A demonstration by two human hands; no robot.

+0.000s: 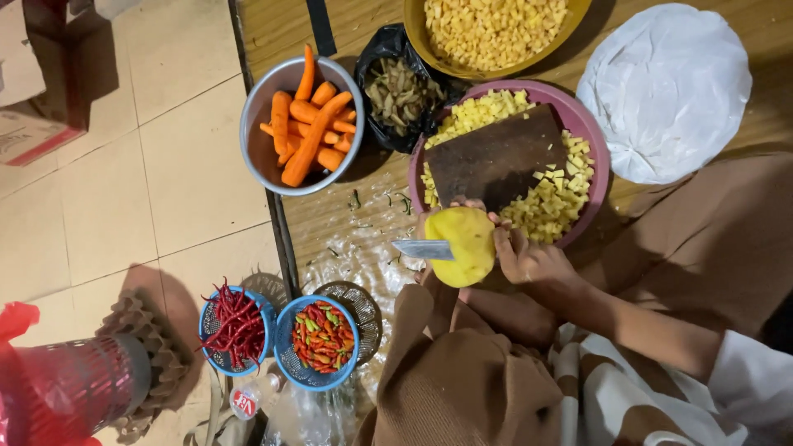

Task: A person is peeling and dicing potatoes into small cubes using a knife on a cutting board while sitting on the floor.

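Right hand (529, 260) grip closed round peeled potato (464, 245), knife (423, 249) handle and left hand hidden behind it

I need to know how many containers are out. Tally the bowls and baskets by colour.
Metal bowl with carrots: 1
Yellow bowl with diced pieces: 1
Pink bowl with board and diced pieces: 1
Blue baskets of chillies: 2
Dark mesh basket: 1
Total: 6

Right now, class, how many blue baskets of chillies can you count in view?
2, side by side at lower left: one blue basket of red chillies, one blue basket of mixed chillies. An empty basket behind may hide more.
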